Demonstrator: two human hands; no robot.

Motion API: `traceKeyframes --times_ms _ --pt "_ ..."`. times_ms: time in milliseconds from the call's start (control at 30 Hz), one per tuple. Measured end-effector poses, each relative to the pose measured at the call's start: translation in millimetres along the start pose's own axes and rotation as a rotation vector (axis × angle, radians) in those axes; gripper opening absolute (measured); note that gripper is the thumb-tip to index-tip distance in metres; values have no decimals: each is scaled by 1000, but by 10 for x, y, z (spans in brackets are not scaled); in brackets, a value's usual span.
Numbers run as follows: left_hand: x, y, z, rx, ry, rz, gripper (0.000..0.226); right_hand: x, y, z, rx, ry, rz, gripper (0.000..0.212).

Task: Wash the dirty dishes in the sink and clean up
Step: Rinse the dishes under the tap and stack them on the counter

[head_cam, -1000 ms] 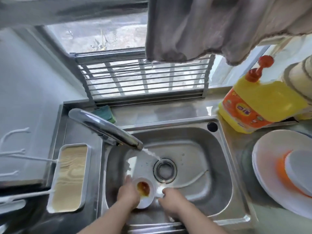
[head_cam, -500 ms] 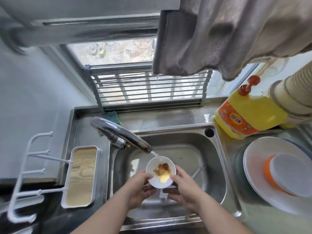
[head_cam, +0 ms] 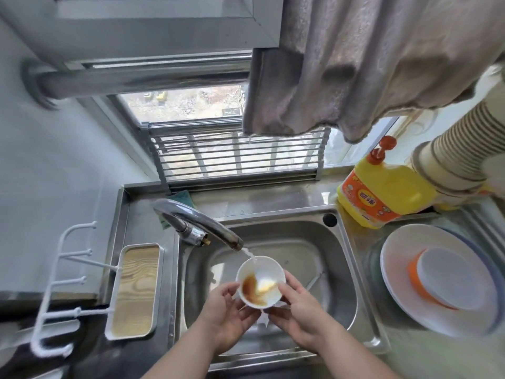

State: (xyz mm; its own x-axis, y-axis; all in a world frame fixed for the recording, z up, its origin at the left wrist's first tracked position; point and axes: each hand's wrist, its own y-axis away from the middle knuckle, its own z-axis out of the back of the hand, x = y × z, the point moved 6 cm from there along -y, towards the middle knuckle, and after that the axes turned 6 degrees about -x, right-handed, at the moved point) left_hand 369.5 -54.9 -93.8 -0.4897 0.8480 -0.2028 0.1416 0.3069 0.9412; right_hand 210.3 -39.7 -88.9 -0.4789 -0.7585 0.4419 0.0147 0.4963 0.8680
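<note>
We look down at the rectangular stainless steel sink (head_cam: 314, 242); at its 3 o'clock, stacked round white plates (head_cam: 404, 296) lie on the steel table (head_cam: 273, 199). The curved chrome tap (head_cam: 196, 218) pours from 10 o'clock into a small white bowl (head_cam: 269, 270) smeared brown. Our left hand (head_cam: 226, 314) and right hand (head_cam: 297, 313) cup it over the basin, fingers curled round its sides

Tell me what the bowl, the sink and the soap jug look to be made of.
Bowl: glossy white, probably ceramic or melamine; smooth sheen under brown residue.
Sink: brushed stainless steel; grey metallic reflections.
Soap jug: yellow plastic, slightly glossy, with an orange printed label and red pump.
</note>
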Motion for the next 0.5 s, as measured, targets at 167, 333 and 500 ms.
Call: traceKeyframes --times_ms 167,333,500 --pt "-108 74 -255 76 -12 -14 37 278 -63 25 -1 -92 44 31" --pt "-277 76 -158 50 -18 -68 41 269 -98 -223 42 11 15 32" --pt "-250 73 -215 33 -82 -51 35 345 -109 -28 18 80 -32 30"
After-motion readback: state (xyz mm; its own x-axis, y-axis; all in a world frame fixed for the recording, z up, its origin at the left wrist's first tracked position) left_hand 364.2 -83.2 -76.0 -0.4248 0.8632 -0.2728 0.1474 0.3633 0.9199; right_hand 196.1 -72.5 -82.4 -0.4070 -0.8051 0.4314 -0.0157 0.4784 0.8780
